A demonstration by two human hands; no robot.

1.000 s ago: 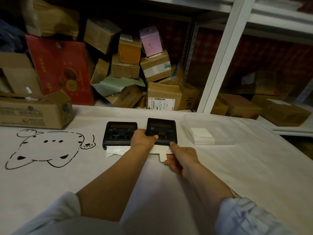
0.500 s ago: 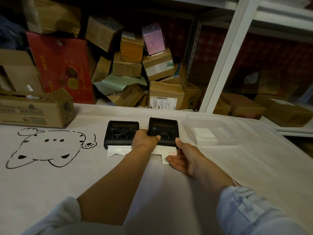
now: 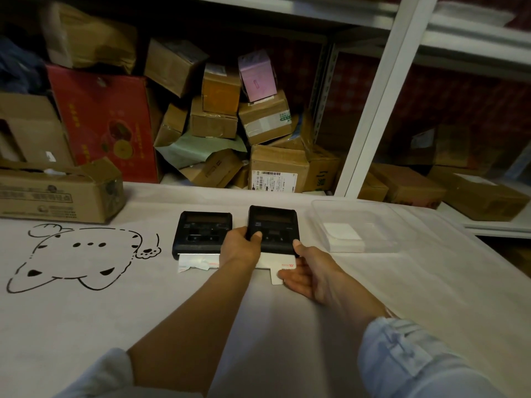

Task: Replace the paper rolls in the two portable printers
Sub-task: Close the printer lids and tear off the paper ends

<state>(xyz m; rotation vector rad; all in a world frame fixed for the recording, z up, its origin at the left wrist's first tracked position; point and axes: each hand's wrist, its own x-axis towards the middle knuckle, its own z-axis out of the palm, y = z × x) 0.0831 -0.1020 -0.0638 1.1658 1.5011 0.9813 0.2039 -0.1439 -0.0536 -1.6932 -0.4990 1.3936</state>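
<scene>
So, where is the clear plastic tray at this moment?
In the head view the clear plastic tray sits on the table's right side, just right of the right printer held by both hands, in front of the white shelf post.

A storeroom or parcel depot: metal shelving (image 3: 382, 90) crammed with cardboard boxes (image 3: 277, 168) (many bearing shipping labels).

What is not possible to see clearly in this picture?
Head view only:
- Paper rolls: hidden inside both closed printers, left and right.
- Right printer's near-left corner: covered by the left hand.
- Label print: too small.
- Right hand fingertips: under the label.
</scene>
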